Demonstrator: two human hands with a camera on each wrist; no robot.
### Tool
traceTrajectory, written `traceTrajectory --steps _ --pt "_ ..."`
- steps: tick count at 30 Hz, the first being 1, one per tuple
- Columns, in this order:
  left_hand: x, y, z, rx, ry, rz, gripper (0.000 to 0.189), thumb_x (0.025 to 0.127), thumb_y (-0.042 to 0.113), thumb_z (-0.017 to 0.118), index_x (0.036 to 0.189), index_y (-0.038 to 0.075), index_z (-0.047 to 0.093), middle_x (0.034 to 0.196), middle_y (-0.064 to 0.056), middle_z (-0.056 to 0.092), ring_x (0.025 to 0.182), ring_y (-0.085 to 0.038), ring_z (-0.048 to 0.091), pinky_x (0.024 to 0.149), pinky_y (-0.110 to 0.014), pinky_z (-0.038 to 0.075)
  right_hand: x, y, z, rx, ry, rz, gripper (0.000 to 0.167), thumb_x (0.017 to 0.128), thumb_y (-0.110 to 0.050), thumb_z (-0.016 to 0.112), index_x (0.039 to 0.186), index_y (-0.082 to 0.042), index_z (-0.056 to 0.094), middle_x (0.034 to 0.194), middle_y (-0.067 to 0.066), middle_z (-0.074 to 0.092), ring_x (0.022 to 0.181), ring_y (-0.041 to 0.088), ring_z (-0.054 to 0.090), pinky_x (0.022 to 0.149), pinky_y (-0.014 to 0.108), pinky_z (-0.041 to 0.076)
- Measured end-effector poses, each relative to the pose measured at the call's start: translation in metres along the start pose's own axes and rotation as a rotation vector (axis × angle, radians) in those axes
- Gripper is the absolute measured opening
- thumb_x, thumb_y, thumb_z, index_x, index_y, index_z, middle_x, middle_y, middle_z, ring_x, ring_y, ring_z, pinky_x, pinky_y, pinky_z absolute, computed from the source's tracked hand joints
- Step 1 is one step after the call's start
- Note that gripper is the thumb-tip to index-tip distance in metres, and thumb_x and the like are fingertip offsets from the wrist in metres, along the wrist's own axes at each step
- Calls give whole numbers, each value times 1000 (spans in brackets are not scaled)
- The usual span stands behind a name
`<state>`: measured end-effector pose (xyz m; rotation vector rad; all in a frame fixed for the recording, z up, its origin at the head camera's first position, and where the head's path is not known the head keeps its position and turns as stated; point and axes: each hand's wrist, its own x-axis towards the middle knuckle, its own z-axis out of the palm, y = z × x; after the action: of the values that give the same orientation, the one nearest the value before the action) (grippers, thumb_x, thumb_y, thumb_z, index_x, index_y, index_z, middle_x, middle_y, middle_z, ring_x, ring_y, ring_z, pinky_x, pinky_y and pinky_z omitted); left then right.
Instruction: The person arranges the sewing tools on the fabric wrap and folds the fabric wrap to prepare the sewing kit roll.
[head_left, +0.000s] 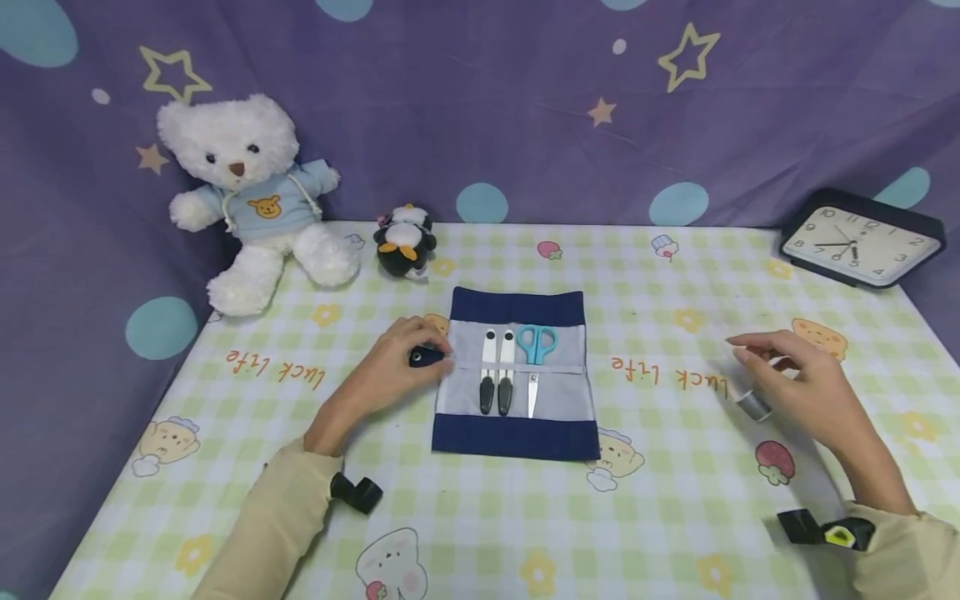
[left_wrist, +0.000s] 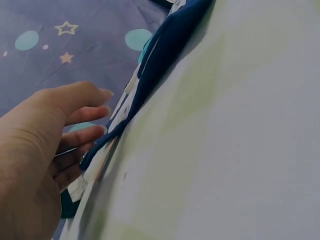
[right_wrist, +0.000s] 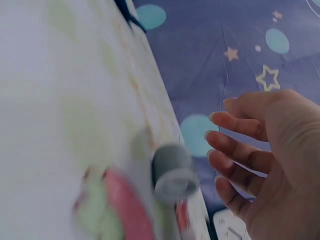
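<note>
A navy and grey fabric pouch [head_left: 517, 437] lies spread out. Under its band sit two white tools [head_left: 489, 354] with black ends and small scissors [head_left: 536, 343] with turquoise handles. At the pouch's left edge, my left hand [head_left: 397, 354] has loosely bent fingers around a small navy tab [head_left: 426, 357] with a round fastener. Its thumb and fingertips stand apart in the left wrist view. Off to the right, my right hand [head_left: 798, 383] is beside a grey thread spool [head_left: 752, 406]. A gap shows between spool and fingers in the right wrist view.
A white teddy bear [head_left: 258, 196] sits at the back left, with a penguin toy [head_left: 405, 242] next to it. At the back right stands a black-framed clock [head_left: 862, 240]. The table has a checked, printed cloth [head_left: 637, 525]; a purple curtain [head_left: 525, 108] hangs behind.
</note>
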<state>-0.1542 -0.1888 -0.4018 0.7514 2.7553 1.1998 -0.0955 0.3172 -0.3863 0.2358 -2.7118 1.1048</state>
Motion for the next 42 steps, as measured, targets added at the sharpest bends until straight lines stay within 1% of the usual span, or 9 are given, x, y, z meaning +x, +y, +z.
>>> traceTrajectory --steps 4,9,12,15,20,24,30,37,42 --pt "4 6 3 -24 3 59 13 93 18 80 104 13 76 116 -2 63 104 -21 53 92 -44 44 -18 13 -9 -40 -9 36 25 102 -14 68 125 -6 72 105 -26 61 93 -8 53 78 9 38" --pt "11 13 8 -41 -12 87 13 95 19 78 106 13 76 113 0 63 101 -21 53 88 -43 46 -33 21 -15 -103 -23 121 26 100 -19 71 123 -5 72 97 -16 63 85 -7 52 73 12 40" --pt "16 18 13 -38 -19 96 15 95 20 78 108 12 76 113 0 63 108 -22 54 93 -45 46 -38 21 -17 -118 -62 171 28 99 -23 74 121 -6 72 95 -10 67 82 -4 54 70 13 41" --pt "22 24 19 -21 -25 116 19 95 23 78 110 13 76 115 0 64 115 -24 53 99 -49 41 -41 22 -19 -116 -104 200 30 97 -23 77 119 -4 72 92 -3 68 78 2 57 67 13 43" --pt "31 32 32 2 -55 142 21 95 26 78 112 13 77 115 0 64 114 -22 54 98 -47 43 -45 22 -17 -106 -181 224 34 93 -21 81 117 0 69 88 1 65 70 8 57 61 19 44" --pt "37 40 42 46 -90 161 23 96 28 77 114 13 77 118 -2 64 112 -22 54 95 -45 46 -46 22 -14 -114 -219 233 33 93 -18 81 115 2 67 88 2 63 68 7 56 60 21 44" --pt "44 48 53 80 -130 221 21 97 27 75 113 13 77 118 -3 63 106 -20 52 91 -40 45 -43 20 -11 -152 -192 204 29 94 -18 79 115 -1 68 91 5 67 72 2 58 62 17 44" --pt "54 59 67 131 -172 302 20 97 25 75 112 12 77 118 -5 63 104 -22 52 92 -39 44 -36 11 -6 -89 -149 180 29 95 -21 78 117 -4 69 97 10 73 79 -4 62 65 12 45" --pt "58 62 75 163 -165 321 18 98 25 75 111 13 78 118 -4 63 105 -20 52 94 -38 43 -27 1 6 -47 -119 113 25 94 -16 80 115 -6 71 94 7 74 79 -2 64 69 11 45"
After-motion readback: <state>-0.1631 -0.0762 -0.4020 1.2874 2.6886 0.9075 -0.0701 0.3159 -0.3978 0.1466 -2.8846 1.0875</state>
